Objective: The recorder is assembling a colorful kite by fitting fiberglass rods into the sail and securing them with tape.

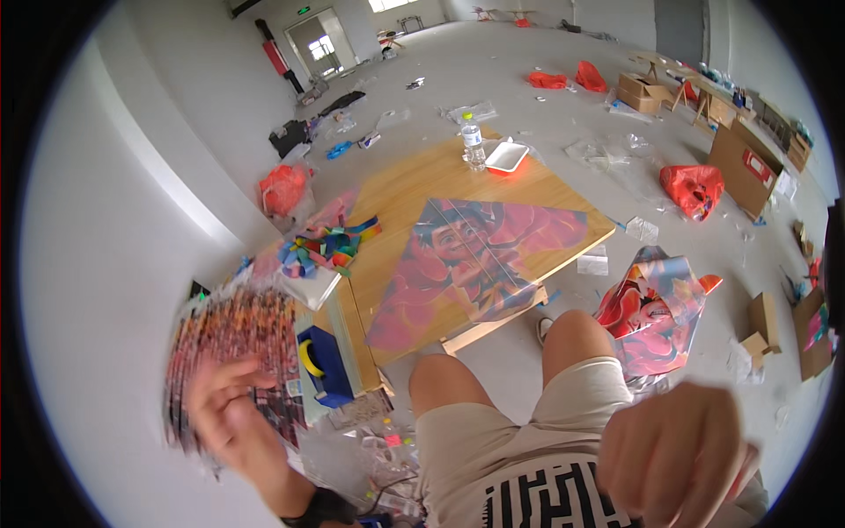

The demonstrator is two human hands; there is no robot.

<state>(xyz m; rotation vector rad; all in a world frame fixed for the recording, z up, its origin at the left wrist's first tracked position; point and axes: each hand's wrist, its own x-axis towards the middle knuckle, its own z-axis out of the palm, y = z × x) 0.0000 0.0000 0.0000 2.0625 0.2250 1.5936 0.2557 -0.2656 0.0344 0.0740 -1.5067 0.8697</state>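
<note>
A kite (475, 255) printed with a colourful cartoon figure lies spread on the low wooden table (400, 185) in front of me, with thin rods across it. My left hand (231, 409), blurred, hovers with its fingers apart beside a pile of folded printed sheets (238, 343). My right hand (673, 453) is raised at the lower right, its fingers curled closed; whatever may be inside them is hidden. A second printed kite (653, 312), bunched up, rests to the right of my knees. Bundled multicoloured ribbons (326, 249) lie on the table's left side.
A water bottle (473, 145) and a red-and-white tray (508, 157) stand at the table's far edge. A blue box with a yellow handle (324, 368) is left of my knees. Red bags (693, 190), cardboard boxes (744, 167) and plastic wrap litter the floor. A white wall (97, 264) borders the left.
</note>
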